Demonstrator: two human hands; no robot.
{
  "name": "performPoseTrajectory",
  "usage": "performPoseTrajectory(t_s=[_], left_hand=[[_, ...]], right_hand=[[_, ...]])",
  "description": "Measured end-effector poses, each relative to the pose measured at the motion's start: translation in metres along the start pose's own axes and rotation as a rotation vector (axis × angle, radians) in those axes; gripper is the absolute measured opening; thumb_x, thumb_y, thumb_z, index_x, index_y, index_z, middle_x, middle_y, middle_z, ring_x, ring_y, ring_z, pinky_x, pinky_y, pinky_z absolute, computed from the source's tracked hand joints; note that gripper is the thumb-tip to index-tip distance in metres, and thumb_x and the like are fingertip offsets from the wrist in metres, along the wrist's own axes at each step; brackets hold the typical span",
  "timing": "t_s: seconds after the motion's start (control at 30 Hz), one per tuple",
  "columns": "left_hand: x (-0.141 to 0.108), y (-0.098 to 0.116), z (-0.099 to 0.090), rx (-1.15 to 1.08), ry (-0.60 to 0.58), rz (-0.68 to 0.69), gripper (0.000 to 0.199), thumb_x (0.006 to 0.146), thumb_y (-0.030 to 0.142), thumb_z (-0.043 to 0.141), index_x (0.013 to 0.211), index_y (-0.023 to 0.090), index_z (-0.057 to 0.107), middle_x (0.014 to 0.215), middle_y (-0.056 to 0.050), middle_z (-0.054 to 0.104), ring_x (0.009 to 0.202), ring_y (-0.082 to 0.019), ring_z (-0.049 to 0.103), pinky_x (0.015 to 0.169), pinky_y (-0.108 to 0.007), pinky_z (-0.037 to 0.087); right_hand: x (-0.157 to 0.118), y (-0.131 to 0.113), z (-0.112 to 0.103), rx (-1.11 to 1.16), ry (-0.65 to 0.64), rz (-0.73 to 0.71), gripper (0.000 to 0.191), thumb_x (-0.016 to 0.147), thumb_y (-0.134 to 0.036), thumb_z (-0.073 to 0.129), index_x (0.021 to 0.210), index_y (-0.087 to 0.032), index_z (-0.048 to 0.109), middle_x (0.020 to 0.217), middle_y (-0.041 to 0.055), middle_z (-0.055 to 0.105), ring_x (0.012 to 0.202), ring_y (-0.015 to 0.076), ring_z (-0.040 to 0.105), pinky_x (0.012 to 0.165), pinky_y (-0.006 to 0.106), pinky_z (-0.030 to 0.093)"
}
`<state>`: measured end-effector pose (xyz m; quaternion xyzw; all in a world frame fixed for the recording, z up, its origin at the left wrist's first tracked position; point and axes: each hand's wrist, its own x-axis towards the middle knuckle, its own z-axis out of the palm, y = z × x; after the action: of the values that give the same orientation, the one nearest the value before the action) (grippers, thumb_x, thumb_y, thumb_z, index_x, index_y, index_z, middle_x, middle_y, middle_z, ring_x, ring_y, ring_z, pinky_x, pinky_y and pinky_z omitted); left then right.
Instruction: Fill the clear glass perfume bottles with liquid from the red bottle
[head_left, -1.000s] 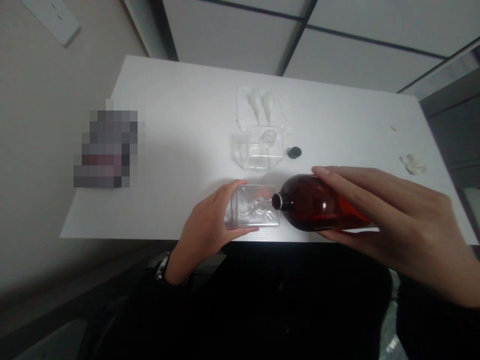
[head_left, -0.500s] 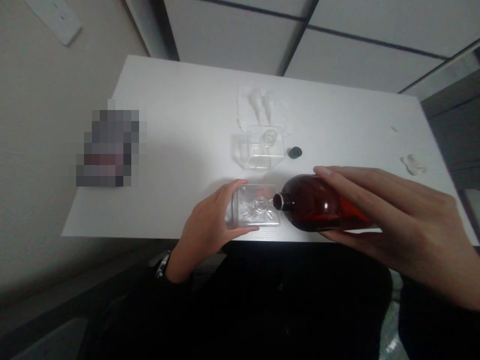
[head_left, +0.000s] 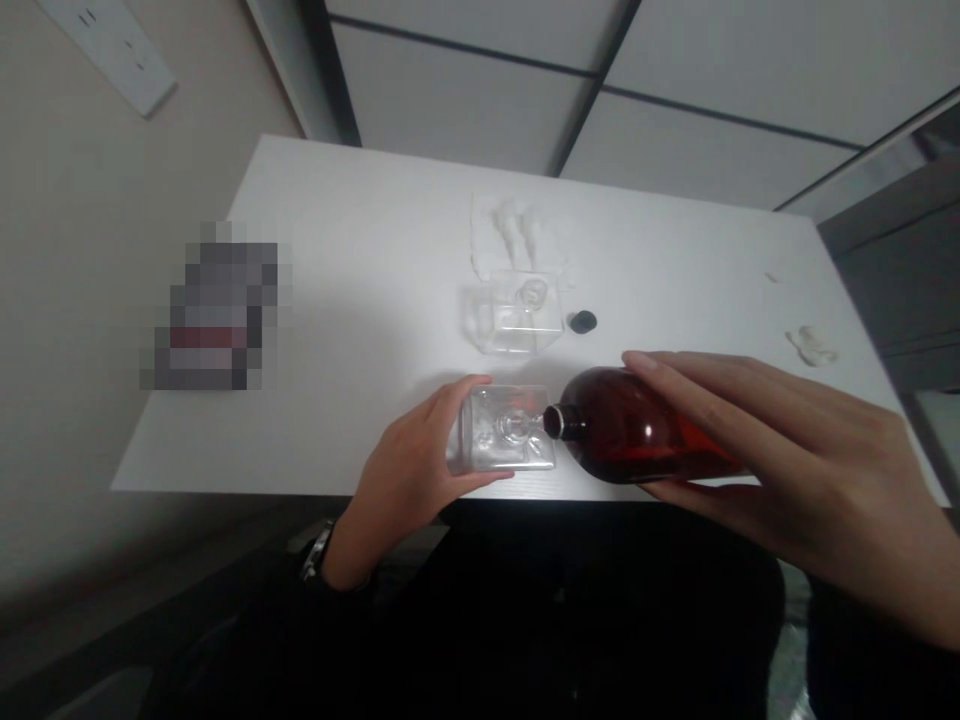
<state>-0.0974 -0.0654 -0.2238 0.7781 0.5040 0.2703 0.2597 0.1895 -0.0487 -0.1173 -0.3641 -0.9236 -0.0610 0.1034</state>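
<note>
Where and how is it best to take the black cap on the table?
Probably pinch the black cap by its round side, coming from above and the right: it is short, and the clear container is close on its left.

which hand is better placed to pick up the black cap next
Left, I'd say: the left hand only grips a clear container that seems to stand on the table. The right hand, though nearer the black cap, holds the open bottle tilted.

White table (head_left: 337, 300); pale wall (head_left: 67, 250) with socket strip (head_left: 112, 55); dark-trimmed white panels (head_left: 465, 90) behind.
</note>
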Motion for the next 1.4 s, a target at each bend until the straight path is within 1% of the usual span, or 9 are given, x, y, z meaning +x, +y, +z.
performPoseTrajectory(t_s=[0.1, 0.2, 0.27, 0.33, 0.43, 0.5, 0.93, 1.1, 1.4], left_hand=[[-0.0001, 0.0002, 0.0001, -0.005, -0.003, -0.009, 0.089, 0.074, 0.041, 0.094, 0.146, 0.022, 0.045, 0.143, -0.012, 0.068, 0.129, -0.031, 0.069, 0.105, -0.042, 0.061], [-0.0007, -0.0008, 0.0009, -0.019, -0.014, -0.012, 0.09, 0.074, 0.04, 0.094, 0.146, 0.024, 0.044, 0.144, -0.012, 0.068, 0.13, -0.031, 0.069, 0.104, -0.043, 0.061], [-0.0012, -0.0021, 0.0014, -0.016, -0.016, -0.02, 0.09, 0.073, 0.04, 0.095, 0.146, 0.025, 0.044, 0.144, -0.012, 0.068, 0.129, -0.032, 0.069, 0.104, -0.045, 0.062], [-0.0015, -0.0031, 0.0018, -0.012, -0.014, -0.023, 0.091, 0.073, 0.039, 0.095, 0.147, 0.025, 0.043, 0.144, -0.012, 0.068, 0.128, -0.032, 0.069, 0.103, -0.046, 0.062], [-0.0012, -0.0036, 0.0019, -0.014, -0.005, -0.001, 0.09, 0.074, 0.04, 0.094, 0.147, 0.024, 0.044, 0.143, -0.012, 0.068, 0.129, -0.032, 0.069, 0.105, -0.045, 0.061], [-0.0007, -0.0033, 0.0018, -0.017, 0.001, 0.007, 0.089, 0.074, 0.04, 0.094, 0.146, 0.023, 0.044, 0.143, -0.012, 0.068, 0.128, -0.031, 0.07, 0.105, -0.044, 0.061], [0.0004, -0.0027, 0.0019, 0.007, 0.002, 0.011, 0.087, 0.075, 0.042, 0.093, 0.145, 0.022, 0.045, 0.142, -0.013, 0.068, 0.128, -0.032, 0.07, 0.103, -0.044, 0.062], [0.001, -0.0007, -0.0005, -0.009, -0.016, -0.01, 0.085, 0.077, 0.041, 0.092, 0.145, 0.022, 0.046, 0.142, -0.012, 0.068, 0.129, -0.032, 0.069, 0.104, -0.044, 0.061], [-0.0001, -0.0005, 0.0007, 0.002, -0.008, -0.016, 0.087, 0.074, 0.039, 0.094, 0.145, 0.022, 0.046, 0.143, -0.012, 0.068, 0.129, -0.031, 0.069, 0.104, -0.042, 0.061]], right_hand=[[0.0001, 0.001, 0.0, -0.016, 0.007, -0.015, 0.058, 0.107, -0.036, 0.052, 0.162, -0.02, 0.041, 0.134, 0.0158, 0.074, 0.112, 0.0339, 0.076, 0.084, 0.045, 0.067], [0.001, 0.0017, 0.0003, -0.027, 0.014, -0.042, 0.051, 0.107, -0.035, 0.051, 0.153, -0.013, 0.051, 0.133, 0.0188, 0.073, 0.111, 0.0341, 0.076, 0.084, 0.045, 0.067], [0.0018, 0.0015, 0.0001, -0.03, 0.019, -0.055, 0.049, 0.107, -0.034, 0.053, 0.15, -0.011, 0.053, 0.132, 0.0195, 0.073, 0.111, 0.0334, 0.076, 0.085, 0.045, 0.067], [0.0026, 0.0012, -0.0005, -0.025, 0.01, -0.055, 0.051, 0.107, -0.033, 0.053, 0.153, -0.013, 0.049, 0.133, 0.0187, 0.073, 0.112, 0.0325, 0.076, 0.085, 0.044, 0.068], [0.0029, 0.0011, -0.0019, -0.018, -0.012, -0.037, 0.058, 0.108, -0.034, 0.049, 0.163, -0.019, 0.037, 0.135, 0.0166, 0.073, 0.114, 0.0323, 0.076, 0.087, 0.044, 0.068], [0.0028, 0.0014, -0.0029, -0.021, -0.019, -0.041, 0.061, 0.109, -0.035, 0.049, 0.165, -0.019, 0.033, 0.135, 0.0171, 0.073, 0.115, 0.0331, 0.076, 0.087, 0.045, 0.068], [-0.0001, 0.0033, -0.0035, 0.0, -0.018, -0.03, 0.068, 0.106, -0.037, 0.055, 0.168, -0.021, 0.03, 0.14, 0.0164, 0.071, 0.115, 0.0364, 0.076, 0.088, 0.049, 0.067], [0.0011, 0.0028, -0.0058, 0.024, -0.014, 0.007, 0.067, 0.105, -0.036, 0.056, 0.167, -0.029, 0.032, 0.141, 0.0106, 0.072, 0.115, 0.0351, 0.076, 0.09, 0.047, 0.067], [0.0036, 0.0014, -0.0083, -0.025, -0.004, -0.025, 0.067, 0.106, -0.032, 0.056, 0.167, -0.025, 0.03, 0.139, 0.0132, 0.072, 0.116, 0.0332, 0.076, 0.089, 0.044, 0.066]])
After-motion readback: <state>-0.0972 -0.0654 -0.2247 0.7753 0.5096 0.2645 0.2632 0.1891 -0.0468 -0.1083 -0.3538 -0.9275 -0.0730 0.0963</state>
